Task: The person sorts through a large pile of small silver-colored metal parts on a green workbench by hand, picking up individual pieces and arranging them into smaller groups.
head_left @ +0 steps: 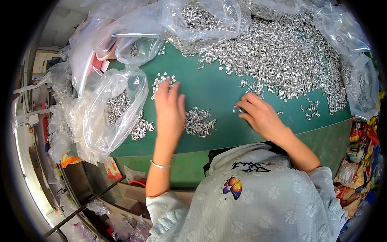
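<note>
**Curved Metal Pieces: Position and Grip**

A single curved metal piece (236,109) is located at the fingertips of the right hand (262,117), near the front of the green surface (205,84). The grip there is nearly closed: the piece appears to be pinched between thumb and forefinger, presumably because so small a part is best controlled by its edges. Whether it is lifted clear of the surface cannot be told.

The left hand (169,111) is extended over a cluster of small silver parts (156,86), fingers parted and thumb set apart (the hand is blurred). Whether anything is held by this grip cannot be determined.

Between the hands, nearer the left, a small pile (199,121) of curved pieces is placed, probably for short reach. A large heap (278,52) is spread across the far right, perhaps so that working space is left in front. At the left, more pieces are contained in a clear plastic bag (137,80), by which spillage is likely limited.
</note>
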`<state>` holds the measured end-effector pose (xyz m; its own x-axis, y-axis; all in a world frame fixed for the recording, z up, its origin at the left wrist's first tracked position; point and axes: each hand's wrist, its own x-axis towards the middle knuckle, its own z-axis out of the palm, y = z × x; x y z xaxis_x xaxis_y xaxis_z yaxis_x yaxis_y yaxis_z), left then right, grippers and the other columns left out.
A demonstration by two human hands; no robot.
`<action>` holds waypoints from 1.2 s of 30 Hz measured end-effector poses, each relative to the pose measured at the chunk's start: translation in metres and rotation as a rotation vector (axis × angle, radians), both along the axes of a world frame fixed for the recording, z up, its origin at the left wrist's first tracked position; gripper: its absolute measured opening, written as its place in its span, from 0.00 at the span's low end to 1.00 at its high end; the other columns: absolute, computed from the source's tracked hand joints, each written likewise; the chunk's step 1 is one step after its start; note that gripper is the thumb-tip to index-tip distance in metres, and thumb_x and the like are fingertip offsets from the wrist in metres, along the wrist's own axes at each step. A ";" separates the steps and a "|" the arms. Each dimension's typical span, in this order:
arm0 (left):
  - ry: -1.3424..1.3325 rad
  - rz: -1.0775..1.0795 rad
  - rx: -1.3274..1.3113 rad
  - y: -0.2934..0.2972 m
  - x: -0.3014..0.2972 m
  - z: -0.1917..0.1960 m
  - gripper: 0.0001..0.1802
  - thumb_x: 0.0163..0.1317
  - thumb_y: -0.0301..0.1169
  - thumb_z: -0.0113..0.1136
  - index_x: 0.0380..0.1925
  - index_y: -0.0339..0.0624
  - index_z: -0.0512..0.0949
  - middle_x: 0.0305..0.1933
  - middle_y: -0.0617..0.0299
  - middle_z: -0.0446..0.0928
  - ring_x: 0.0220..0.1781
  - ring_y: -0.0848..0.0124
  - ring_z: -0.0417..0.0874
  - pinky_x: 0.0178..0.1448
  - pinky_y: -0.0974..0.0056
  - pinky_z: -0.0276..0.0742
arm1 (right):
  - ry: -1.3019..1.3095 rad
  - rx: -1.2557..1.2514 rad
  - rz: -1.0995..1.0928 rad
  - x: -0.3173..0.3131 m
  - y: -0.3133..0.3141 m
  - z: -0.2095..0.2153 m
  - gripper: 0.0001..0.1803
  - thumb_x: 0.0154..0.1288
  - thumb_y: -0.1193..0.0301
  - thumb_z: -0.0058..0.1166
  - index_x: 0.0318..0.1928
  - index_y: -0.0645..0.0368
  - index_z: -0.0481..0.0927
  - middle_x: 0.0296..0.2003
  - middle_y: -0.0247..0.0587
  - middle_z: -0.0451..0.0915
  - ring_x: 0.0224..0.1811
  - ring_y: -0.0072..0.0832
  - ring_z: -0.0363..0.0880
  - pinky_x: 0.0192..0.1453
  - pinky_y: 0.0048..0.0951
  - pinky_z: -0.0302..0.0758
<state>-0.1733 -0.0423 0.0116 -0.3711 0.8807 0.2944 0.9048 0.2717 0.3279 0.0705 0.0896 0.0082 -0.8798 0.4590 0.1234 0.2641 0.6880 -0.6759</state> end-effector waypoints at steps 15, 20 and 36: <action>-0.155 -0.101 -0.034 0.010 0.110 -0.001 0.24 0.54 0.30 0.69 0.52 0.42 0.76 0.54 0.57 0.71 0.60 0.57 0.71 0.69 0.41 0.54 | 0.040 0.402 -0.100 -0.003 0.020 -0.003 0.09 0.55 0.74 0.63 0.37 0.59 0.80 0.36 0.37 0.73 0.42 0.35 0.71 0.45 0.34 0.67; -0.202 0.005 -0.017 -0.010 0.098 0.006 0.24 0.54 0.30 0.69 0.52 0.43 0.76 0.56 0.58 0.71 0.61 0.57 0.71 0.70 0.41 0.53 | 0.116 0.266 -0.093 0.003 0.019 0.005 0.11 0.55 0.75 0.63 0.41 0.60 0.80 0.37 0.37 0.74 0.43 0.36 0.71 0.46 0.35 0.67; -0.243 -0.052 0.023 0.005 0.111 -0.001 0.23 0.54 0.28 0.69 0.51 0.46 0.77 0.56 0.60 0.70 0.63 0.57 0.70 0.72 0.33 0.47 | 0.041 0.266 -0.134 0.001 0.008 0.005 0.11 0.53 0.76 0.65 0.38 0.60 0.81 0.35 0.38 0.77 0.41 0.37 0.73 0.46 0.35 0.67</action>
<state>-0.0622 -0.0368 0.0102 -0.3881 0.8945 0.2220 0.8113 0.2173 0.5428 0.0716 0.0977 0.0132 -0.8051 0.5180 0.2890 0.3410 0.8029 -0.4890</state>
